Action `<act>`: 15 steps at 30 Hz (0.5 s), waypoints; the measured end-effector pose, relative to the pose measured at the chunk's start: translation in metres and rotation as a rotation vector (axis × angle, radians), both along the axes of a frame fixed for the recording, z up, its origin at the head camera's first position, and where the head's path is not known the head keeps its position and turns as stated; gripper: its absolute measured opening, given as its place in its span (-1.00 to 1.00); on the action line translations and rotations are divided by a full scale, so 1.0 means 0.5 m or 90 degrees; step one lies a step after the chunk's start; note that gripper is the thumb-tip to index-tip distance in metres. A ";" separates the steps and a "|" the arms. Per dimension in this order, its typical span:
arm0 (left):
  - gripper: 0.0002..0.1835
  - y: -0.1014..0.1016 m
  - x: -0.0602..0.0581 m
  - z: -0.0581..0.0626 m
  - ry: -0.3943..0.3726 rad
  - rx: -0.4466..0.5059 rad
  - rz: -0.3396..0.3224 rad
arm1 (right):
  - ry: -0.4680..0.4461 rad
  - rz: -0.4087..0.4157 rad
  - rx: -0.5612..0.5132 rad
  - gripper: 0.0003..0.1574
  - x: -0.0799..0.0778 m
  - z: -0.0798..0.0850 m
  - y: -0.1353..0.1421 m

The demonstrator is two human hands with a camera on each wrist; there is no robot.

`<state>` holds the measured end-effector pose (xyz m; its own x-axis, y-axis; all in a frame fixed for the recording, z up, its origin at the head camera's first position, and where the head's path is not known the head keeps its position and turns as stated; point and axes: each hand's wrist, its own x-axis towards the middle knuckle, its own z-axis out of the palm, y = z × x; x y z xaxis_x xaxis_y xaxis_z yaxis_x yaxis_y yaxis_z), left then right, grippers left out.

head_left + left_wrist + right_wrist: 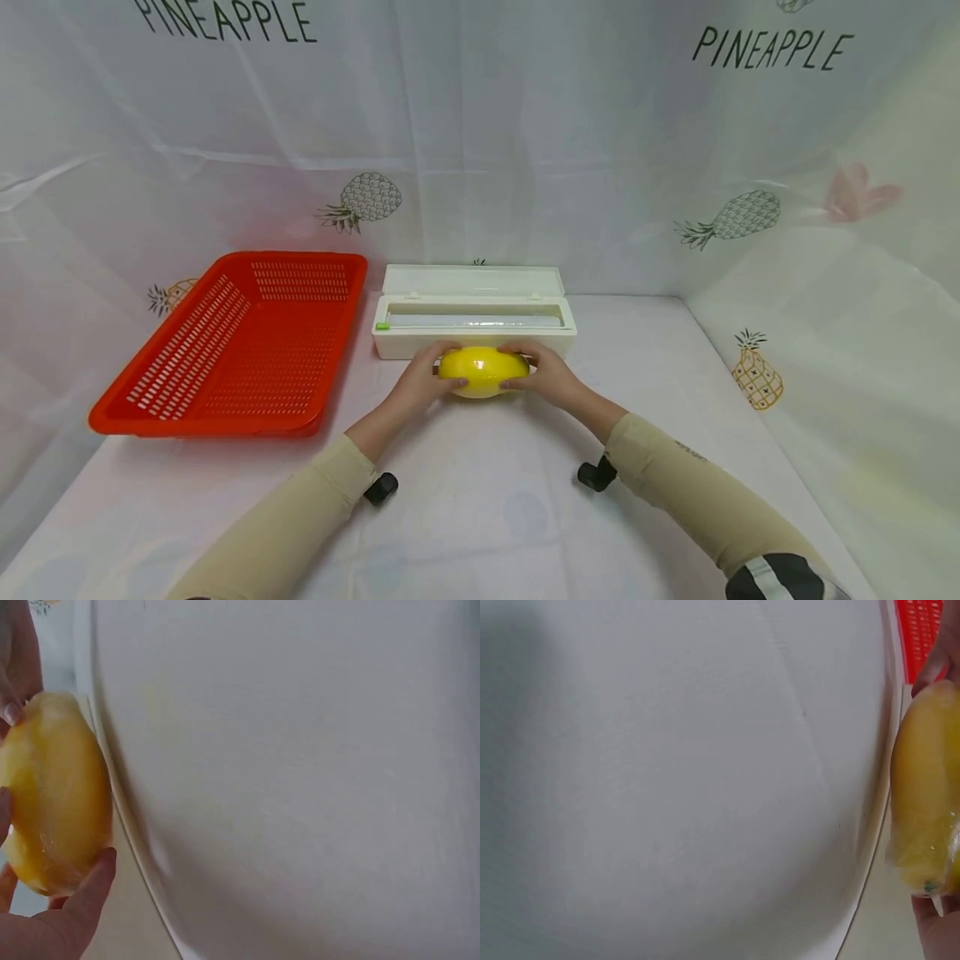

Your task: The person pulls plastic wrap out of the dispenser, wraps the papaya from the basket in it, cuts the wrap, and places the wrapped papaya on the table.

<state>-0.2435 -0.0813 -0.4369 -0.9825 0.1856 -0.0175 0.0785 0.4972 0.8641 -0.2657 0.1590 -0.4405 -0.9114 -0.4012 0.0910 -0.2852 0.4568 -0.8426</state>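
A glossy yellow oval fruit [483, 372], melon-like and wrapped in clear film, is held level between both hands. My left hand [426, 377] grips its left end, and my right hand [549, 375] grips its right end, fingers on top and thumbs at the near side. Creases of clear film show on the fruit [58, 802] in the left wrist view. In the right wrist view, a small green spot marks one end of the fruit [926, 795]. Just behind it stands a white cling film dispenser [392, 343], lid raised, with a film roll inside and a green slider [382, 327] at its left.
A red perforated plastic basket [318, 408] stands to the left of the dispenser. White cloth covers the table [465, 517]. Behind and at the right hangs a pineapple-print curtain [525, 200]. Black wrist cameras [597, 475] stick out beneath the sleeves.
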 end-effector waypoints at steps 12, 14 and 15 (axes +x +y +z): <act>-0.32 -0.017 -0.007 -0.009 -0.010 0.005 -0.020 | -0.009 0.022 -0.014 -0.40 -0.009 -0.007 -0.002; -0.31 -0.017 -0.007 -0.007 -0.015 0.003 -0.017 | -0.010 0.021 0.004 -0.40 -0.010 -0.006 -0.003; -0.31 -0.017 -0.007 -0.007 -0.017 0.000 -0.016 | -0.011 0.021 0.012 -0.40 -0.010 -0.006 -0.003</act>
